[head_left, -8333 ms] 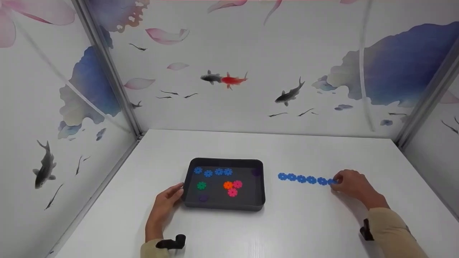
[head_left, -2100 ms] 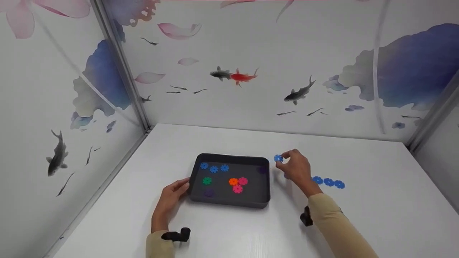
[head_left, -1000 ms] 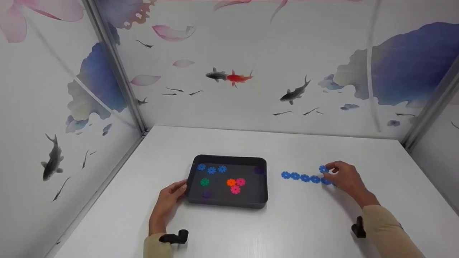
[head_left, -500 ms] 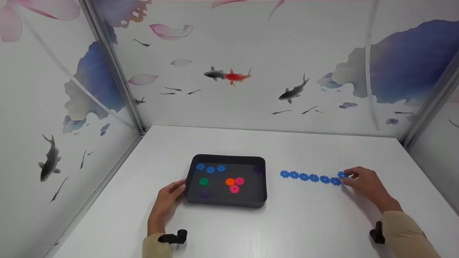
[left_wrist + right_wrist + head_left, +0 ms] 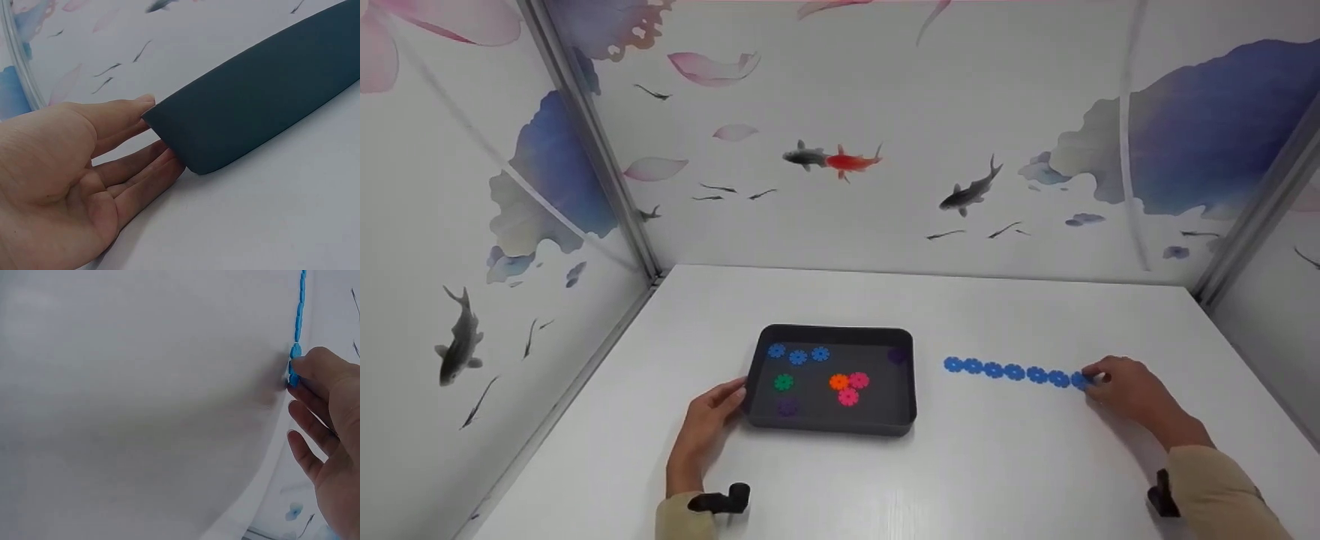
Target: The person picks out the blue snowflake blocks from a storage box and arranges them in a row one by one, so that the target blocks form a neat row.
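Observation:
On the table at right in the head view lies a straight row of several blue interlocking discs (image 5: pixel 1015 372), notched round their edges. My right hand (image 5: pixel 1132 390) pinches the blue disc (image 5: pixel 1080 380) at its right end between thumb and fingers, partly covering it. The right wrist view shows this disc (image 5: pixel 294 377) edge-on under the thumb, in line with the row. A dark grey tray (image 5: pixel 831 430) stands left of the row. My left hand (image 5: pixel 706 424) touches the tray's left side, its fairly straight fingers (image 5: pixel 149 174) against the outer wall and the thumb at the rim.
Inside the tray lie three blue discs (image 5: pixel 798 358), a green disc (image 5: pixel 784 382), an orange disc (image 5: pixel 838 382), two pink discs (image 5: pixel 848 397) and dark purple discs (image 5: pixel 787 407). White printed panels enclose the table (image 5: pixel 825 487) at the back and sides.
Since the oldest frame one blue disc has left the tray. My right hand has carried it rightward and lowered it to the row's right end, making the row longer. The left hand stays at the tray.

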A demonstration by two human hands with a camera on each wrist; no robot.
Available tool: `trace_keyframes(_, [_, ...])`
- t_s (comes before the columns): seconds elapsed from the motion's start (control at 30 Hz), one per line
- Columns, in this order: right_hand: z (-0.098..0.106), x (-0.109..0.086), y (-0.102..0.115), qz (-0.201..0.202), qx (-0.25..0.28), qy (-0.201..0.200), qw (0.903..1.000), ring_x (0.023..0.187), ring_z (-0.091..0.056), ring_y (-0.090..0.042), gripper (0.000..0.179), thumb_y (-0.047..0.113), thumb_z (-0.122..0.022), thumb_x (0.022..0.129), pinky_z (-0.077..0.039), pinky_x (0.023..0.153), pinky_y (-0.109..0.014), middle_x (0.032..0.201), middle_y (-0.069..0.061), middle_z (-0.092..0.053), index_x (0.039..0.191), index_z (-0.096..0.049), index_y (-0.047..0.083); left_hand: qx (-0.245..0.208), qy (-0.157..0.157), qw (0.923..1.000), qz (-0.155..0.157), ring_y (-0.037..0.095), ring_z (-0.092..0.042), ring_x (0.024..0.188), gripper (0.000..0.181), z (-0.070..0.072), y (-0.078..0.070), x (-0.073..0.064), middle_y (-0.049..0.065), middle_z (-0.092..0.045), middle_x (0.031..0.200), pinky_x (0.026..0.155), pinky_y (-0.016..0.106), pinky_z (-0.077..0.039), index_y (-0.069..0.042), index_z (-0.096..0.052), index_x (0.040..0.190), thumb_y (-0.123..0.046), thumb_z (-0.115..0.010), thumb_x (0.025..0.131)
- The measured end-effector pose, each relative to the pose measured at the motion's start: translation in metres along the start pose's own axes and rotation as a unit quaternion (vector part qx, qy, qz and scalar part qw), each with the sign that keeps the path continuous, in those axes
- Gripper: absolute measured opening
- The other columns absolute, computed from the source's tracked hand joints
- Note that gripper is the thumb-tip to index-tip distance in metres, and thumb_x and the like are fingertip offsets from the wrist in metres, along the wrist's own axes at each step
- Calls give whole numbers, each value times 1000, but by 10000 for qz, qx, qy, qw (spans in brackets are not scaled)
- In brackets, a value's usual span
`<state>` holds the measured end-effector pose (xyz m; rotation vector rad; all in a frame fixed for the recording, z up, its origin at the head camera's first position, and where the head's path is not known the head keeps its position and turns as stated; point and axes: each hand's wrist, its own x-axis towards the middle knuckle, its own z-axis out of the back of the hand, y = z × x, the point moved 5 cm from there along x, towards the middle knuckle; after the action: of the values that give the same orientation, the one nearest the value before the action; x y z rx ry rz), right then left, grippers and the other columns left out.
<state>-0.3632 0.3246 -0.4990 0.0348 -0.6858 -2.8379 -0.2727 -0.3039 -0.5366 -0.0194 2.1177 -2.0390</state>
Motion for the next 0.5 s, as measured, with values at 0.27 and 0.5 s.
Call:
trace_keyframes(0.27, [1, -1, 2, -45, 26, -37, 10000, 99, -61, -39, 34, 13, -66, 92, -55, 89, -59, 114, -28, -66, 120, -67, -6, 6, -24, 10000, -4, 33, -47, 142, 46, 0, 0, 0, 18, -50, 151, 119, 45, -39, -4, -57, 140, -22, -64, 99])
trace_keyframes(0.5, [3, 2, 14, -54, 391, -303, 9988, 105, -59, -41, 38, 20, -66, 94, -56, 83, -44, 117, -28, -65, 122, -65, -6, 57, -39, 10000, 27, 32, -46, 143, 47, 1, -1, -2, 15, -49, 152, 118, 44, -40, -8, -57, 141, -26, -64, 99])
